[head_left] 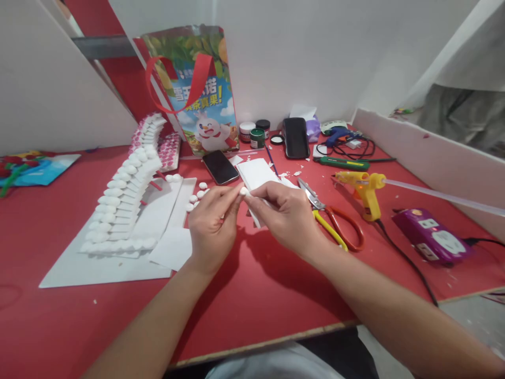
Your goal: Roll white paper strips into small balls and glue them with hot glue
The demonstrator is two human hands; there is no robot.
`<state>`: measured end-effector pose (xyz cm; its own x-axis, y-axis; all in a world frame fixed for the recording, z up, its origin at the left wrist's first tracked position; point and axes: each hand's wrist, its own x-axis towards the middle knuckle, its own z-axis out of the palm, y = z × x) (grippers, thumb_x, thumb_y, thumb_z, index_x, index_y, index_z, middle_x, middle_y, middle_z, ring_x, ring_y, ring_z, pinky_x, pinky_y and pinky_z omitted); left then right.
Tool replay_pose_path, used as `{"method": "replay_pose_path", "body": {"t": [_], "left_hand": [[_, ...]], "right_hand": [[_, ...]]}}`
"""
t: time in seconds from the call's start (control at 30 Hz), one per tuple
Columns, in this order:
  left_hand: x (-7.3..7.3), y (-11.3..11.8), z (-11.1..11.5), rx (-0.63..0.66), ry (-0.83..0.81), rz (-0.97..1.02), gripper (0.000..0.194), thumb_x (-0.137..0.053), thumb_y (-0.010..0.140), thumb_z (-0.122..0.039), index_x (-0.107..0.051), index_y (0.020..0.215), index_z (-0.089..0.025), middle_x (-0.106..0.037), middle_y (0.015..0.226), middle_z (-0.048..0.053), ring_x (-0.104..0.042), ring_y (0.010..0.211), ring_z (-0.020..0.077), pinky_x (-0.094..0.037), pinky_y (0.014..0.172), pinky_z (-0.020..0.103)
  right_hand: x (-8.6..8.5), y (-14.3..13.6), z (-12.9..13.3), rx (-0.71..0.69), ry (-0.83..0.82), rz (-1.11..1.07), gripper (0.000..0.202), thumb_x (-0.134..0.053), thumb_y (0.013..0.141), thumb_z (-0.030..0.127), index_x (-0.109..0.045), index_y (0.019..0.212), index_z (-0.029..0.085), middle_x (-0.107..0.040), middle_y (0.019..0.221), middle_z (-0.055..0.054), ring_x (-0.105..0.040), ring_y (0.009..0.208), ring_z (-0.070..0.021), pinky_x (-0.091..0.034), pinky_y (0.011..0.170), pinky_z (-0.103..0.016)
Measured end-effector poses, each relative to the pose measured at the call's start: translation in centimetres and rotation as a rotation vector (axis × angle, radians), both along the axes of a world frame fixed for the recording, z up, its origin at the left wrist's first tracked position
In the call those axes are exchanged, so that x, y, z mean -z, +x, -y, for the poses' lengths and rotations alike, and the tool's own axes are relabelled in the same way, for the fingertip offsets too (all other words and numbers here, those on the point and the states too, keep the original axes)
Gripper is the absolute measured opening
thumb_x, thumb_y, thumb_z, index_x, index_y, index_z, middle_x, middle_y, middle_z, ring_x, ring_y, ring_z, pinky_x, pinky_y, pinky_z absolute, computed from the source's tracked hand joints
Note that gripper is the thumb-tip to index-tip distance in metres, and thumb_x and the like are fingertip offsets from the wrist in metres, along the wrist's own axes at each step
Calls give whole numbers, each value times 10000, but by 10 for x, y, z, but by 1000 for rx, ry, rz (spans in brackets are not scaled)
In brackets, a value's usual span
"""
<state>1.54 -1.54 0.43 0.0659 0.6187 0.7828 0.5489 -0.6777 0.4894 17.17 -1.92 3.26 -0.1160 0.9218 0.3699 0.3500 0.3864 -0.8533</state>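
Note:
Between the fingertips of both hands is a small white ball (244, 191), possibly soft clay. My left hand (214, 223) pinches it from the left, and my right hand (287, 215) meets it from the right, thumb and forefinger closed. Several similar white balls (193, 199) lie just beyond my left hand. To the left stands a white curved stepped model (126, 202), its edge lined with white rounded lumps, on a white board (106, 271). A folded white sheet (256, 171) lies behind my hands, partly hidden by them.
Right of my hands lie scissors (347, 221) with red and yellow handles, a yellow glue gun (365, 192), and a purple power strip (432, 237) with cords. Behind are a phone (220, 167), a black case (295, 138), paint jars (258, 138), a green cutter (342, 162) and a printed bag (197, 100).

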Motion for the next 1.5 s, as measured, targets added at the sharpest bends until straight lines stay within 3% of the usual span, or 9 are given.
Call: {"method": "replay_pose_path", "body": {"t": [0.17, 0.37, 0.53, 0.73, 0.8, 0.93, 1.1, 1.23, 1.5], "left_hand": [[4, 3, 3, 12, 26, -34, 294, -581, 965, -92, -741, 1202, -161, -733, 1004, 87, -681, 871, 146, -540, 807, 270], [-10, -8, -4, 201, -282, 171, 95, -715, 905, -201, -793, 958, -212, -754, 891, 34, -678, 818, 154, -547, 746, 264], [-10, -16, -10, 358, -419, 144, 181, -686, 932, -231, -804, 1068, -246, -779, 1002, 43, -702, 920, 169, -550, 858, 292], [-6, -5, -3, 232, -371, 209, 159, -683, 936, -251, -818, 1020, -246, -792, 989, 35, -708, 906, 174, -543, 848, 284], [-7, -4, -2, 228, -379, 212, 162, -678, 939, -245, -816, 1024, -243, -783, 971, 32, -700, 899, 168, -537, 843, 276], [-11, -8, -5, 280, -394, 198, 185, -642, 957, -222, -808, 1037, -234, -763, 968, 40, -685, 913, 172, -527, 858, 284], [-9, -13, -9, 318, -397, 170, 199, -625, 966, -215, -800, 1058, -237, -747, 992, 50, -676, 939, 180, -514, 877, 291], [-7, -13, -10, 325, -381, 152, 192, -629, 963, -205, -796, 1056, -230, -740, 986, 53, -678, 934, 176, -512, 872, 288], [-7, -9, -10, 286, -421, 210, 160, -642, 953, -240, -788, 1017, -217, -756, 968, 57, -685, 914, 189, -537, 880, 333]], "right_hand": [[-1, 4, 1, 18, 70, 76, 216, -617, 957, 278, -667, 781, 163, -611, 592, 19, -474, 537, -97, -378, 587, -237], [-2, 17, -6, -106, 155, 178, 186, -633, 952, 255, -717, 819, 155, -658, 645, 0, -522, 573, -99, -392, 606, -235], [2, 20, -12, -139, 164, 184, 184, -652, 947, 277, -741, 844, 153, -668, 649, 5, -496, 549, -86, -381, 582, -233], [1, 12, -6, -38, 137, 158, 185, -650, 920, 255, -713, 784, 146, -628, 587, 6, -482, 515, -91, -390, 572, -242], [-4, 14, -8, -91, -18, 55, 212, -669, 911, 306, -699, 766, 154, -651, 611, -12, -542, 543, -113, -426, 585, -246], [-11, 24, -20, -341, -666, -408, 398, -550, 981, 504, -686, 850, 153, -732, 739, -86, -702, 642, -207, -580, 674, -342], [-7, 31, -32, -632, -1092, -722, 487, -218, 1086, 367, -636, 1078, 116, -766, 865, -160, -768, 796, -263, -613, 823, -500], [-7, 27, -26, -627, -1043, -751, 386, -269, 1082, 279, -622, 1129, 131, -753, 833, -113, -763, 768, -240, -628, 787, -483], [-4, 22, -20, -537, -729, -487, 268, -684, 929, 413, -708, 970, 150, -560, 715, 23, -555, 593, -102, -576, 613, -273]]}}
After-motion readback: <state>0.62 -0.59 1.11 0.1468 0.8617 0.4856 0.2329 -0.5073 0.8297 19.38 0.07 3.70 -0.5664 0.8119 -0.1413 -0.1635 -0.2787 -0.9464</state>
